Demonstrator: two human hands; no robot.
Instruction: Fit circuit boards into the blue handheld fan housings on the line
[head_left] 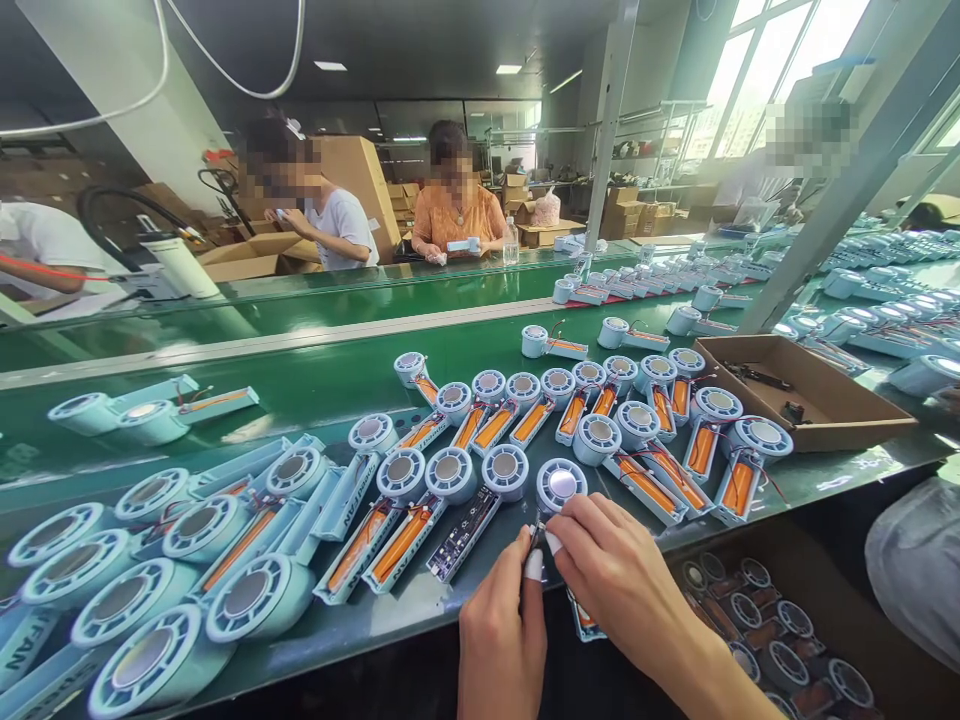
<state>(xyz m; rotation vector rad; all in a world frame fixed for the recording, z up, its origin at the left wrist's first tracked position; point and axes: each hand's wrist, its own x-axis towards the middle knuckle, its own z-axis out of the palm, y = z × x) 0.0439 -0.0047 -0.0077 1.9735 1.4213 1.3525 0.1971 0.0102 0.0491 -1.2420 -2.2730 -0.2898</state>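
1. Low in the frame, just right of centre, the left hand (501,630) and the right hand (615,570) meet at the near edge of the green worktop (330,385), fingertips pressed together on a small dark part (535,531) that sits at the base of a pale-blue handheld fan (561,486).

2. That fan's round head lies just above the fingertips, further up the frame; its handle runs down toward the bottom edge and is mostly hidden under the right hand, so the long axis points roughly from the pinch back toward the wearer. Both hands are about equally near; the right one covers more of it.

3. Each grip is closed to a fine pinch, thumb against forefinger; what exactly the dark part is cannot be made out.

4. To the left of the pinch lies an open fan with a bare dark circuit board (465,535); beyond it rows of fans with orange batteries (390,545) fan out across the frame, smooth moulded plastic with slotted circular grilles and thin red wires.

5. At right of centre stands a shallow cardboard box (817,400), matt brown, with a few dark bits inside.

6. Across the worktop, in the upper left and centre, seated people (457,215) handle similar pieces.
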